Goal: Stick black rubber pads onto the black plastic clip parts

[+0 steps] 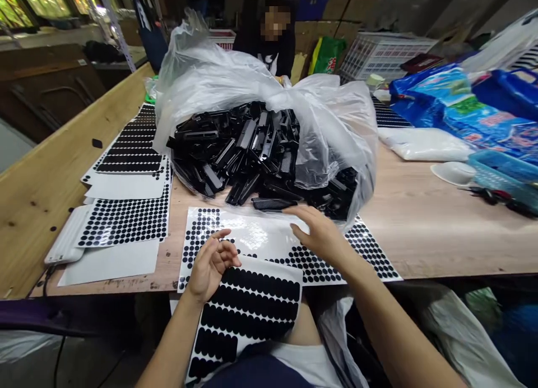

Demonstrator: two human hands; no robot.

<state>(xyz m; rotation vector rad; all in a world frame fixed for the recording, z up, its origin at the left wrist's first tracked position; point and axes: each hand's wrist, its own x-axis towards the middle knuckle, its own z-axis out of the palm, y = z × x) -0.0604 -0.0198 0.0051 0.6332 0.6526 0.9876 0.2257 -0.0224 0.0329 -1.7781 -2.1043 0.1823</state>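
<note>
My left hand point(213, 263) is held palm up with loosely curled fingers apart and nothing visible in it. It hovers over the top edge of a sheet of large black round stickers point(256, 304) lying on my lap. My right hand point(317, 231) reaches to the front edge of a clear plastic bag point(336, 110), thumb and fingers apart. Its fingertips are beside a textured black plastic piece point(273, 203) at the bag's mouth; contact is unclear. Many glossy black plastic pieces point(247, 135) fill the bag. Under both hands lies a partly used sheet of small black dots point(319, 264).
Stacked dot sheets point(126, 222) and a white device with a cable point(69, 234) lie left, by a wooden side board point(75, 147). A white bowl point(453, 174), blue basket point(504, 172) and white packet point(426, 144) stand right. A person point(269, 40) sits opposite, behind the bag.
</note>
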